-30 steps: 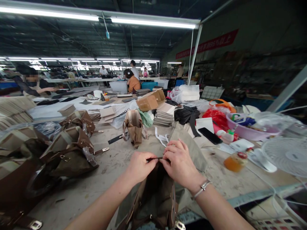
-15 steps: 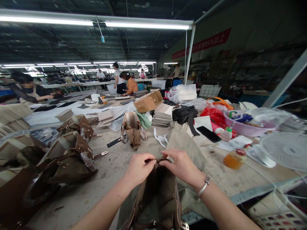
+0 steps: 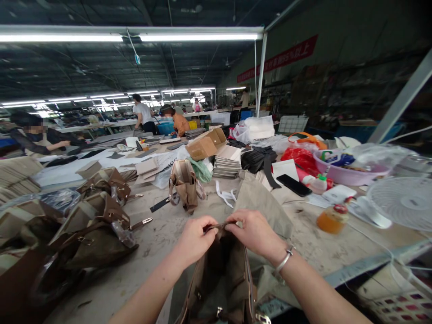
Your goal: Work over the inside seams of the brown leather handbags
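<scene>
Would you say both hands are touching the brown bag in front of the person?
Touching: the head view shows the left hand and right hand pinching the top edge of the brown bag.

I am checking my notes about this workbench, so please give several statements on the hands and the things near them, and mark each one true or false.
1. Both hands pinch the top edge of the brown bag. True: left hand, right hand.
2. The right wrist is bare. False: it wears a silver bracelet.
3. A black phone lies on the table. True.
4. The white fan stands left of the hands. False: it stands to the right.
5. The orange bottle has a blue cap. False: the cap is red.
</scene>
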Demonstrator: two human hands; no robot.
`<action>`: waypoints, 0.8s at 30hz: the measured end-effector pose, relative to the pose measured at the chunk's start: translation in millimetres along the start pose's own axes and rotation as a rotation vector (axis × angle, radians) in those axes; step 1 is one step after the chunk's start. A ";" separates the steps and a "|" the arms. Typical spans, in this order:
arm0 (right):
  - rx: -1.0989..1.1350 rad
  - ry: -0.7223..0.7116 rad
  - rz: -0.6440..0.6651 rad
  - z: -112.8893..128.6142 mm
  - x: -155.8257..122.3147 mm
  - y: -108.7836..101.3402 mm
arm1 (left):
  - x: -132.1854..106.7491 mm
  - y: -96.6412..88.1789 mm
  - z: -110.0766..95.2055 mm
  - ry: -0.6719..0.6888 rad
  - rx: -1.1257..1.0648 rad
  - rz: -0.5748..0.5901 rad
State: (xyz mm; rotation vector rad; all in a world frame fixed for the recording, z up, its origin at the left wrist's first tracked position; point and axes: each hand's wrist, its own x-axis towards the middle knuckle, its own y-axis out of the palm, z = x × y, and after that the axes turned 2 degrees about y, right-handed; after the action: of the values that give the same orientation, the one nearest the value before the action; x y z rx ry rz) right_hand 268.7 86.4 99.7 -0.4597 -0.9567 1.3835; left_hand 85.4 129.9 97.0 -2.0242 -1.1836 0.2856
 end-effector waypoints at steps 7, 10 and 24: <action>0.020 0.024 -0.016 -1.4 2.9 4.3 | 2.3 -3.2 2.2 -0.036 -0.171 0.084; 0.013 0.032 0.001 -2.1 4.4 4.1 | 3.8 -4.5 -1.7 -0.058 -0.099 0.126; 0.128 0.017 0.001 -13.4 3.1 7.0 | 9.1 1.1 -0.9 -0.070 0.068 0.069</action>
State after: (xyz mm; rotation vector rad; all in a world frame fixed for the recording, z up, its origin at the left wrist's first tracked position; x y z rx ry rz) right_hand 274.6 94.0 87.7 -0.3754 -0.8483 1.4301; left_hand 91.5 136.6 98.5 -2.0125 -1.1322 0.4281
